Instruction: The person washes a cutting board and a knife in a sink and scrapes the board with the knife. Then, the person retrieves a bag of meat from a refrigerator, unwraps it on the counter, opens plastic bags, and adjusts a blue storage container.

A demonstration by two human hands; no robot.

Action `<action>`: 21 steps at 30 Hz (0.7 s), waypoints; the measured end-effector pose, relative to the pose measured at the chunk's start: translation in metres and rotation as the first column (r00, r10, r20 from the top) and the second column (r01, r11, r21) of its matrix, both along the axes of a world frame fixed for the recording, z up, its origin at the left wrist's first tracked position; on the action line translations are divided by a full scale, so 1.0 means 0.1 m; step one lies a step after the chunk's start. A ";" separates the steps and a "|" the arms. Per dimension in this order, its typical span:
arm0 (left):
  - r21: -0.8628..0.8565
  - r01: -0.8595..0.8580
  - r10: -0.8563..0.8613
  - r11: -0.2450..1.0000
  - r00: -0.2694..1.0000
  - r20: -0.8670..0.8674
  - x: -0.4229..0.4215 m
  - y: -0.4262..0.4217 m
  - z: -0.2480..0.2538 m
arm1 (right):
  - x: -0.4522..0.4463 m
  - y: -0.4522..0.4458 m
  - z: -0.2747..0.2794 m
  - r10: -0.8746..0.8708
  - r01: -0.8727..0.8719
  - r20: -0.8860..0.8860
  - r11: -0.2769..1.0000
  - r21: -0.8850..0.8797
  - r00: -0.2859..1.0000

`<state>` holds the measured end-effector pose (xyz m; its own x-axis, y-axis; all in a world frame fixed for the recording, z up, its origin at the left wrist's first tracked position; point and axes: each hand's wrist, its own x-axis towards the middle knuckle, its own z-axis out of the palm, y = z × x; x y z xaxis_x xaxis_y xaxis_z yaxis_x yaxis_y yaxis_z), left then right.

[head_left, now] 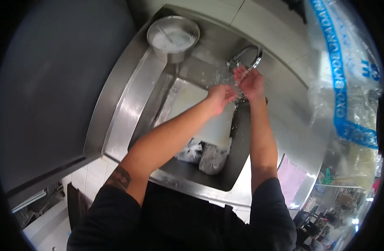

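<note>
You have a dark grey panel (49,83) filling the left of the frame. Across the top you face a wall (213,12) of pale tiles with thin dark joints. A steel tabletop (292,129), shiny in places, runs from top centre down the right. At lower left you see light floor tiles (93,173); at lower right, a cluttered, blurred area (326,213) with a bright light (355,221).

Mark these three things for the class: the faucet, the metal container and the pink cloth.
Faucet (259,57), head view: on its curved spout.
Metal container (173,57), head view: on its outer wall.
Pink cloth (291,180), head view: near the middle of its surface.
</note>
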<state>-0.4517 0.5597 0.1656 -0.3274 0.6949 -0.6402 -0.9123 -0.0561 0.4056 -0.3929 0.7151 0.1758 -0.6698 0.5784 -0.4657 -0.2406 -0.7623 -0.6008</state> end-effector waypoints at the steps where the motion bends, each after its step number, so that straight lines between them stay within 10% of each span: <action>1: -0.003 0.055 -0.055 0.998 0.998 -0.017 -0.03 -0.07 -0.03 | 0.05 -0.04 -0.09 0.024 -0.024 -0.002 1.000 0.015 1.000; 5: 0.091 0.297 -0.268 0.951 0.933 -0.241 -0.30 -0.76 -0.33 | 0.76 -0.26 -1.67 0.091 -0.148 0.319 0.976 0.159 0.943; 8: -0.378 0.130 -0.263 0.917 0.908 -0.326 -0.44 -1.57 -1.41 | 1.67 -0.67 -2.65 -0.060 -0.508 0.834 0.768 0.390 0.549; 9: -0.388 0.052 -0.207 0.920 0.906 -0.369 -0.50 -2.00 -2.33 | 1.91 -0.64 -2.88 -0.057 -0.841 0.951 0.452 0.297 0.305; 11: -0.774 -0.146 -0.312 0.616 0.857 -0.411 -0.28 -2.24 -2.19 | 2.27 -0.51 -3.78 -0.215 -0.999 0.976 -0.023 -0.049 -0.043; 14: -0.775 -0.068 -0.298 0.629 0.900 -0.320 -0.11 -2.40 -2.42 | 1.87 -0.88 -2.87 0.146 -0.525 0.930 0.849 0.057 0.337; 17: -0.667 -0.042 -0.090 0.744 0.983 -0.163 -0.08 -2.30 -2.71 | 1.55 -1.00 -2.29 0.156 -0.395 0.922 0.919 -0.003 0.355; 21: -0.676 -0.204 0.139 0.708 0.979 -0.150 -0.17 -2.12 -2.22 | 1.79 -0.68 -2.90 0.208 -0.476 0.859 0.878 0.047 0.468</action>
<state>-0.4685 0.3477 -0.0564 -0.4700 0.0037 -0.8827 -0.8767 0.1146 0.4673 -0.2138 0.6476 -0.1145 -0.2424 0.5693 -0.7856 0.6976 -0.4605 -0.5489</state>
